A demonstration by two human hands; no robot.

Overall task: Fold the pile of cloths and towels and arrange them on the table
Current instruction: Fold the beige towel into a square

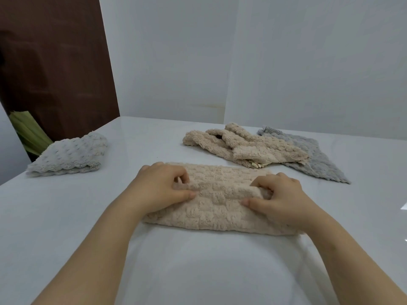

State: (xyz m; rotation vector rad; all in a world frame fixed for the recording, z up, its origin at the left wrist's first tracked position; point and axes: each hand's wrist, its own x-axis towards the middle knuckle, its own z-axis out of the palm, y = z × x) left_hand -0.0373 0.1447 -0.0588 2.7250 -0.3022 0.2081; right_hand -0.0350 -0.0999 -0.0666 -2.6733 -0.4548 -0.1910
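Observation:
A beige fluffy towel [218,205] lies folded into a long strip on the white table [66,216] in front of me. My left hand [160,190] pinches its upper fold at the left end, thumb on top and fingers curled. My right hand [279,199] pinches the same fold at the right end. Behind it, an unfolded beige towel [242,144] lies crumpled, partly on top of a flat grey cloth [317,159]. A folded pale grey cloth [72,155] sits at the table's left edge.
A white wall [264,62] stands right behind the table. At the left, a dark brown panel [55,62] and a green leafy object [28,133] sit beyond the table's edge.

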